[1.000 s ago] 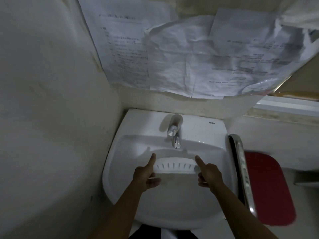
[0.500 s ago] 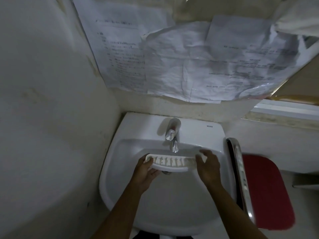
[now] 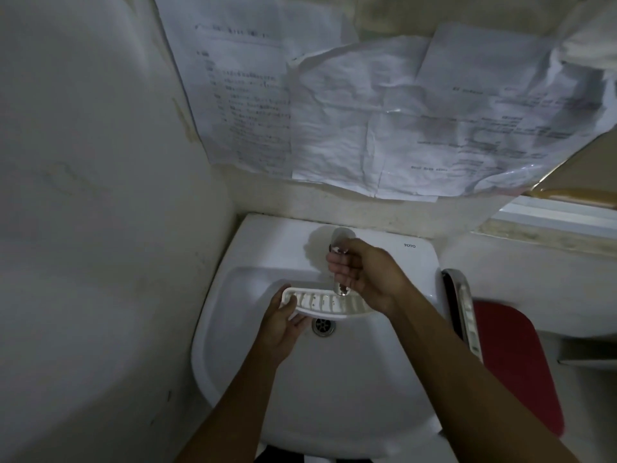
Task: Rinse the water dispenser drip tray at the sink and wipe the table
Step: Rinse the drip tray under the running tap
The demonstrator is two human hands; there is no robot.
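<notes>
Left hand (image 3: 282, 324) fingers curled around the end of a white slotted plastic drip tray (image 3: 329, 304) just under the chrome tap (image 3: 339, 262), over the white ceramic sink (image 3: 233, 329), right hand (image 3: 364, 274) fingers wrapped on the tap

White fixtures, chrome tap and one red patch in a dim washroom corner

The sink (image 3: 253, 362) is plain white, with a small dark "TOTO" mark at its 1 o'clock corner and a dull metal drain (image 3: 323, 326) ringed in grey at centre. The drip tray (image 3: 320, 304) is white, ribbed with a row of narrow slots. The faucet (image 3: 340, 262) is shiny chrome. At 3 o'clock of the basin sits a red seat (image 3: 514, 362) edged by a chrome bar (image 3: 462, 305). At 12 o'clock, creased white papers (image 3: 367, 121) carry lines of black print. The wall (image 3: 83, 195) is off-white with yellowish stains.
</notes>
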